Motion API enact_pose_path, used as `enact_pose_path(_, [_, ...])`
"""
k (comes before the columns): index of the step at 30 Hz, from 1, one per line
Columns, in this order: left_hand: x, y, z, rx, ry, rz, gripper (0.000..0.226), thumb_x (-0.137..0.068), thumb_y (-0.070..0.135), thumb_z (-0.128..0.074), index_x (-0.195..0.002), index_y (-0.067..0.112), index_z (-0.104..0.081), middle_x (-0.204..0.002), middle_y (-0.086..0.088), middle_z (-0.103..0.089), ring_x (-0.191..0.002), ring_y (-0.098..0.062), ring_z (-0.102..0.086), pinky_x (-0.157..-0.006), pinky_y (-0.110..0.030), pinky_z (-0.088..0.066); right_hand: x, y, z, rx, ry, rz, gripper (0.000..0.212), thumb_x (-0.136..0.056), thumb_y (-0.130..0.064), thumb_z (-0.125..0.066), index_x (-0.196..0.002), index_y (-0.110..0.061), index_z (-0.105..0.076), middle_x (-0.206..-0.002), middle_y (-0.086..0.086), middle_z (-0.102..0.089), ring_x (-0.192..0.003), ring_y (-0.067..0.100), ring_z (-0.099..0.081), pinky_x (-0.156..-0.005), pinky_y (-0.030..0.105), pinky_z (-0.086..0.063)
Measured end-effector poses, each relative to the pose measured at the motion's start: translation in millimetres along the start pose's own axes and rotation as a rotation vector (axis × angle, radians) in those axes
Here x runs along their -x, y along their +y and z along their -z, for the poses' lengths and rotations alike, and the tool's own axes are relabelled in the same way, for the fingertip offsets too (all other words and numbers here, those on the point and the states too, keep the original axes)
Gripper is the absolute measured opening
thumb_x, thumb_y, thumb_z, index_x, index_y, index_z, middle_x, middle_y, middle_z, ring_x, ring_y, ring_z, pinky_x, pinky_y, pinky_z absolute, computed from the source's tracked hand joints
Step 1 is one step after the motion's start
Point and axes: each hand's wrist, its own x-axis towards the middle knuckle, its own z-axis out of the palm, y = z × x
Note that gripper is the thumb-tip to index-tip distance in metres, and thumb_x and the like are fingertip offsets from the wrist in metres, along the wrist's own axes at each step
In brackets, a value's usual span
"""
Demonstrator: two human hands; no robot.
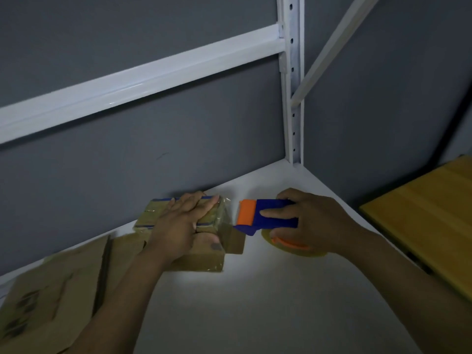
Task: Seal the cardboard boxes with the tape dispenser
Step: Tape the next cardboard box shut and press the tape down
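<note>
A small cardboard box [204, 259] sits on the white shelf [255, 302], with a shiny taped parcel [150, 215] just behind it. My left hand [178, 226] lies on top with straight fingers, pressing down. To its right, my right hand [311, 221] grips a blue and orange tape dispenser [265, 215]. The dispenser's orange front end is close to the box's right side. A yellowish tape roll [293, 250] shows under the hand.
Flattened cardboard [51, 297] lies at the left front of the shelf. A yellow wooden board [429, 226] stands at the right edge. A grey wall and white rack posts [291, 85] close off the back.
</note>
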Motion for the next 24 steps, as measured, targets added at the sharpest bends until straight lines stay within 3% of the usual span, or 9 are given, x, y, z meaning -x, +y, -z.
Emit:
enact_pose_path(3, [0, -2, 0, -0.007, 0.016, -0.012, 0.096, -0.065, 0.096, -0.017, -0.146, 0.045, -0.006, -0.159, -0.002, -0.025, -0.146, -0.028, -0.021, -0.118, -0.046, -0.013, 2, -2, 0, 0.029, 0.008, -0.003, 0.051, -0.086, -0.058, -0.055, -0.133, -0.039, -0.047, -0.118, -0.021, -0.039, -0.096, 0.0, -0.043, -0.07, 0.011, -0.033])
enact_pose_path(5, [-1, -4, -1, -0.017, -0.002, -0.008, 0.096, -0.064, 0.097, -0.015, -0.146, 0.047, -0.004, -0.159, -0.002, -0.024, -0.147, -0.026, -0.019, -0.118, -0.046, -0.014, 7, 3, 3, 0.073, -0.014, -0.005, 0.051, -0.087, -0.06, -0.051, -0.135, -0.044, -0.044, -0.122, -0.02, -0.038, -0.099, 0.001, -0.044, -0.068, 0.01, -0.029])
enact_pose_path(8, [-2, -4, 0, -0.024, -0.017, 0.0, 0.096, -0.061, 0.098, -0.012, -0.144, 0.05, -0.001, -0.16, 0.0, -0.021, -0.147, -0.023, -0.016, -0.119, -0.044, -0.013, 12, 5, 3, 0.122, -0.008, -0.006, 0.051, -0.088, -0.06, -0.049, -0.137, -0.045, -0.042, -0.131, -0.016, -0.039, -0.11, 0.004, -0.046, -0.07, 0.011, -0.028])
enact_pose_path(12, [-1, 1, 1, -0.012, 0.014, 0.001, 0.101, -0.063, 0.098, -0.011, -0.147, 0.041, -0.003, -0.157, -0.004, -0.028, -0.145, -0.026, -0.023, -0.119, -0.048, -0.017, 4, -10, -4, 0.168, 0.061, 0.065, 0.046, -0.092, -0.052, -0.051, -0.134, -0.036, -0.049, -0.129, -0.007, -0.047, -0.111, 0.011, -0.05, -0.078, 0.018, -0.031])
enact_pose_path(16, [1, 8, -2, -0.049, 0.067, 0.001, 0.094, -0.072, 0.092, -0.016, -0.149, 0.038, -0.018, -0.15, -0.01, -0.04, -0.138, -0.032, -0.037, -0.113, -0.056, -0.028, -11, -21, -15, 0.235, 0.091, 0.076, 0.041, -0.093, -0.05, -0.047, -0.129, -0.034, -0.052, -0.123, -0.001, -0.05, -0.105, 0.018, -0.054, -0.086, 0.026, -0.044])
enact_pose_path(19, [1, 18, -3, -0.084, 0.09, 0.028, 0.089, -0.078, 0.087, -0.017, -0.147, 0.033, -0.032, -0.139, -0.014, -0.052, -0.126, -0.038, -0.05, -0.101, -0.06, -0.042, -18, -28, -19, 0.261, 0.085, 0.05, 0.041, -0.092, -0.05, -0.047, -0.128, -0.032, -0.054, -0.119, 0.002, -0.05, -0.099, 0.02, -0.055, -0.083, 0.028, -0.042])
enact_pose_path(24, [6, 30, -3, -0.087, 0.089, 0.131, 0.096, -0.071, 0.092, -0.006, -0.149, 0.036, -0.02, -0.146, -0.012, -0.045, -0.133, -0.035, -0.04, -0.107, -0.058, -0.035, -27, -25, -12, 0.169, 0.106, -0.143, 0.044, -0.092, -0.048, -0.054, -0.126, -0.02, -0.057, -0.116, 0.003, -0.058, -0.098, 0.019, -0.06, -0.082, 0.026, -0.043])
